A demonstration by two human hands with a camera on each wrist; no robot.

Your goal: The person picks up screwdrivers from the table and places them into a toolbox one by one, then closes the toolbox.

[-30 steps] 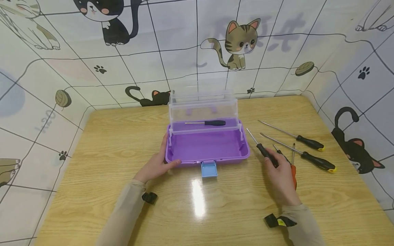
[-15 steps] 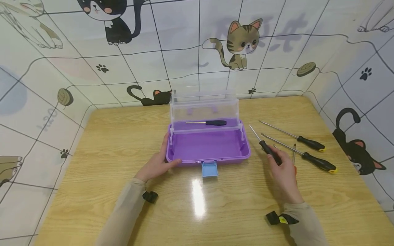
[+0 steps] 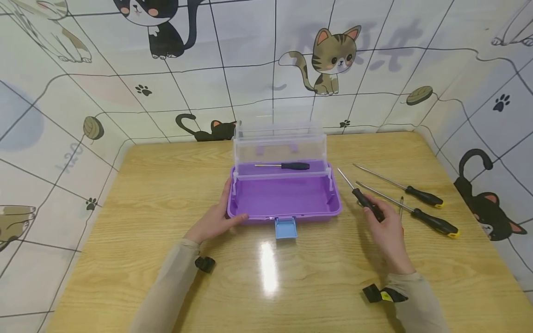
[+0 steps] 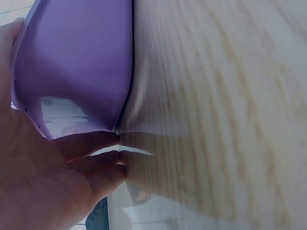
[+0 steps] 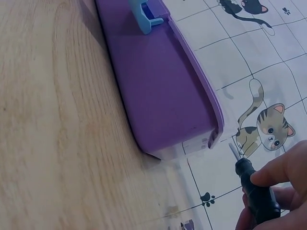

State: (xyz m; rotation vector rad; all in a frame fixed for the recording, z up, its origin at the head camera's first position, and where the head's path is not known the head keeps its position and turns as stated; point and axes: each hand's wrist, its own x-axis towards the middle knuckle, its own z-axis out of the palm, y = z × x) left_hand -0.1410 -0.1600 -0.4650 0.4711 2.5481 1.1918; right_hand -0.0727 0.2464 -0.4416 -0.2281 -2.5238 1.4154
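The box (image 3: 283, 196), purple, sat on the desk (image 3: 166, 185) with its clear lid (image 3: 279, 150) raised at the back and its blue latch (image 3: 286, 229) sticking out in front. The left hand (image 3: 214, 222) held the box at its left front corner, with the thumb on the front rim and the other fingers along the left end; in the left wrist view the fingertips reached down to the desk.

The right hand (image 3: 388, 231) was to the right of the box, its fingers closed round the black handle of a screwdriver (image 3: 363, 199). The shaft slanted up and leftward, its tip near the box's right end but apart from it. A small screwdriver (image 3: 294, 166) lay crosswise towards the back of the box, seen through the lid, handle to the right.

On the desk at the right lay two long screwdrivers (image 3: 433, 222) with yellow-ended black handles, side by side, shafts pointing towards the upper left. Just beyond the right hand, one more shaft (image 3: 401, 206) showed, the rest hidden. Behind the desk hung a pale sheet (image 3: 250, 46) printed with cats and grid lines.
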